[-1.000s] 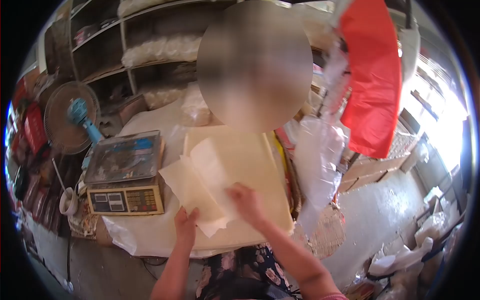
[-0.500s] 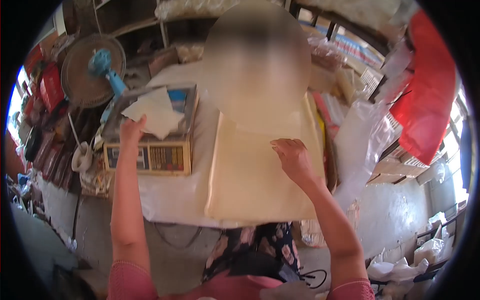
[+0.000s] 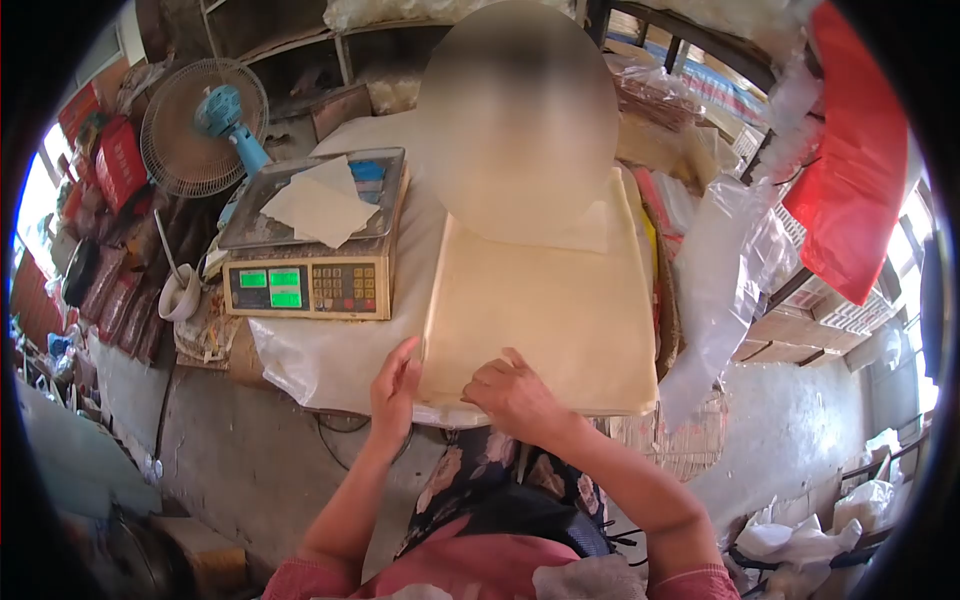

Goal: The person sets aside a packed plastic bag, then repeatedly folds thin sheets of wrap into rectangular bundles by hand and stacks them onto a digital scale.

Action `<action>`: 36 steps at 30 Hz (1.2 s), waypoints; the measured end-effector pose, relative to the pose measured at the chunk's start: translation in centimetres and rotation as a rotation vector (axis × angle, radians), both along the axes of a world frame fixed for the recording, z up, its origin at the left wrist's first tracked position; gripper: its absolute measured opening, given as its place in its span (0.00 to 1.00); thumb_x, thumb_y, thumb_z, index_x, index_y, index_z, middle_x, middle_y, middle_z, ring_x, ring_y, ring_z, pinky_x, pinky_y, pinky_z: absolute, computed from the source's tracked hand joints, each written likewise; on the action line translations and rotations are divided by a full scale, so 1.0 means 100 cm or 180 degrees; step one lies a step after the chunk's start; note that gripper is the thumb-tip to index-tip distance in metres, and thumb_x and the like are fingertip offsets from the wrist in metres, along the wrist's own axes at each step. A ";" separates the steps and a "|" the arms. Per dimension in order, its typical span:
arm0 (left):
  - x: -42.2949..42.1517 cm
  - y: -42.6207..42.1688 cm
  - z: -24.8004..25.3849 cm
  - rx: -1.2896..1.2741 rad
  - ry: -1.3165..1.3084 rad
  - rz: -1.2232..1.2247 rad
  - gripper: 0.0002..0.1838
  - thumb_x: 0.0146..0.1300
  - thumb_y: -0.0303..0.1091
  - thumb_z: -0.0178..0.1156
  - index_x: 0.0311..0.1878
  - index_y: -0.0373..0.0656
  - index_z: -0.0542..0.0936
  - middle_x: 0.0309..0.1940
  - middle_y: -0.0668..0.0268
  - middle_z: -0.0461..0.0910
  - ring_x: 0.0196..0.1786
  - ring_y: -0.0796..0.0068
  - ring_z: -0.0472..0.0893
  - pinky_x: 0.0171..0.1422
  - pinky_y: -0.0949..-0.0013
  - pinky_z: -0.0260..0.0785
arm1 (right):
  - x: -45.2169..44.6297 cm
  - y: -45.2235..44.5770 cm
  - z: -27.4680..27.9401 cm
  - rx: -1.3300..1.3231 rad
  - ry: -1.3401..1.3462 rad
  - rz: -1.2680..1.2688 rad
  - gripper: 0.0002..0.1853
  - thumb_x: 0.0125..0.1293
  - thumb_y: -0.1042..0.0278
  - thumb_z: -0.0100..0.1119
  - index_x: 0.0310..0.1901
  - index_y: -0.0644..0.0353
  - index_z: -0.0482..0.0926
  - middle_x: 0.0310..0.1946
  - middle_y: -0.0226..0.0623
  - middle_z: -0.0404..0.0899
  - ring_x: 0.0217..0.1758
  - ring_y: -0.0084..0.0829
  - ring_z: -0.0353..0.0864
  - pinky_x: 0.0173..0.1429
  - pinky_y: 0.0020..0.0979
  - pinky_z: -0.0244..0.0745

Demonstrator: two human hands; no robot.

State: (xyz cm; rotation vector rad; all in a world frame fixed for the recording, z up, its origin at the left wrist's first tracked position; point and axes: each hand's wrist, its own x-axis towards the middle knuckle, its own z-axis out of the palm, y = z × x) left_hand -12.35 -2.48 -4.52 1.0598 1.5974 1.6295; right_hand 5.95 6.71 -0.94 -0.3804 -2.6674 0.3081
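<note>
Several pale sheets point(image 3: 322, 203) lie fanned out on the metal pan of a weighing scale point(image 3: 305, 287), whose green displays are lit. A stack of large cream sheets point(image 3: 545, 320) lies in front of me on the table. At the stack's near left corner is my left hand point(image 3: 396, 392), open, its fingers upright beside the edge and holding nothing. My right hand point(image 3: 515, 398) rests at the stack's near edge with its fingers curled together; whatever is between them is too small to make out. A blurred round patch hides the far part of the stack.
Left of the scale stand a blue fan point(image 3: 218, 112) and a white cup point(image 3: 180, 293) with a stick in it. Clear plastic point(image 3: 720, 270) and a red sheet point(image 3: 855, 170) hang at the right. Shelves point(image 3: 280, 45) line the back.
The small sheets went from my left hand onto the scale, whose displays lit up. Both hands have come back to the near edge of the stack.
</note>
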 end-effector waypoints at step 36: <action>0.059 0.051 0.020 -0.0453 0.3825 -0.1682 0.33 0.66 0.58 0.47 0.69 0.50 0.63 0.70 0.55 0.55 0.74 0.48 0.49 0.75 0.42 0.38 | 0.083 0.030 0.100 0.0683 -0.0207 -0.1367 0.19 0.49 0.80 0.53 0.46 0.65 0.70 0.40 0.42 0.79 0.37 0.42 0.81 0.41 0.38 0.76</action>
